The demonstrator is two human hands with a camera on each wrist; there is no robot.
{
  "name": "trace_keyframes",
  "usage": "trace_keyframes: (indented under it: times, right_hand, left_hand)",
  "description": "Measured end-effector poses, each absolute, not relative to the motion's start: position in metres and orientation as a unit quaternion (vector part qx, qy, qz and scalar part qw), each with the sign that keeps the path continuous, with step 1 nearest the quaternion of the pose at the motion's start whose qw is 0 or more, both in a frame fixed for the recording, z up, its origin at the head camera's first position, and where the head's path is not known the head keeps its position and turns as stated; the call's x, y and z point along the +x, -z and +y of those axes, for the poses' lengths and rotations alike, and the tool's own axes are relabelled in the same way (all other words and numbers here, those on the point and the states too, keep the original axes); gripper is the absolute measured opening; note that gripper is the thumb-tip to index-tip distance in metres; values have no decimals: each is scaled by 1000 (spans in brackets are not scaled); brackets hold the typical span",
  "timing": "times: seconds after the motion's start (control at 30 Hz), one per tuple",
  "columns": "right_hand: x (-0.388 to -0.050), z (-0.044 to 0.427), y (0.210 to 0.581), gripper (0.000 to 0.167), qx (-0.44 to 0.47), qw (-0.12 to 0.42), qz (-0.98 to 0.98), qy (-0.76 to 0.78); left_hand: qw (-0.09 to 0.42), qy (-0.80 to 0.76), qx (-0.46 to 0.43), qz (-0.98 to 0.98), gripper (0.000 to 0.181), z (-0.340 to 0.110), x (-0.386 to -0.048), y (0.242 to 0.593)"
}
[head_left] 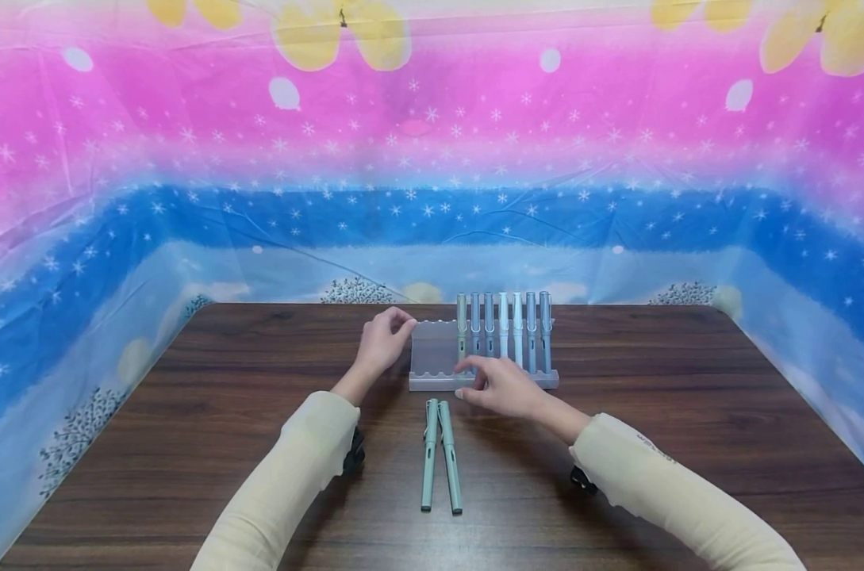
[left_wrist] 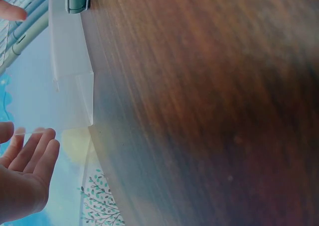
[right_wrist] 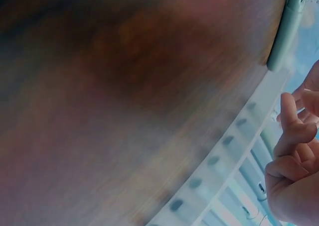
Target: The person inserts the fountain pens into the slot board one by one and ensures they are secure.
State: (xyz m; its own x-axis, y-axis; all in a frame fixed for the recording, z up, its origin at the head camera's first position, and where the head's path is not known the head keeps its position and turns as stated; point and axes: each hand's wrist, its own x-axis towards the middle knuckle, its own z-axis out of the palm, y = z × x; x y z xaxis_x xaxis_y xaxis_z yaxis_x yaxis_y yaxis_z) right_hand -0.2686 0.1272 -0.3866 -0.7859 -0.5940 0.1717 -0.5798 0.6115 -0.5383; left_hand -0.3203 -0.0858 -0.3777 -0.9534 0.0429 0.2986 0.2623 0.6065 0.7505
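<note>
A clear plastic pen rack (head_left: 434,347) stands on the table with several capped pens (head_left: 503,329) upright in its middle and right slots; its left slots hold none. My left hand (head_left: 383,342) pinches the rack's upper left edge, and the left wrist view shows the thumb and fingers (left_wrist: 46,159) on either side of the clear panel. Just in front of the rack's lower ledge is my right hand (head_left: 506,388), index finger and thumb apart, nothing held between them. Two green pens (head_left: 429,456) lie close together on the table before the rack, clips toward it.
The dark wooden table (head_left: 189,476) reaches back to a pink and blue patterned cloth (head_left: 432,214) that hangs behind it and at both sides. Black wrist bands show under both cream sleeves (head_left: 282,484).
</note>
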Motion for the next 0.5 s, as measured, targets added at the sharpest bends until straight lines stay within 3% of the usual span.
trace_keyframes:
  times: [0.23,0.5]
  right_hand:
    - [-263,124,389,36,-335,72,887,311]
    - [-257,118,391,38,-347,94,879,312]
  left_hand:
    - [125,436,-88,-887,16,-86,-319,377]
    - [125,440,-88,-885,16,-86,-319,378]
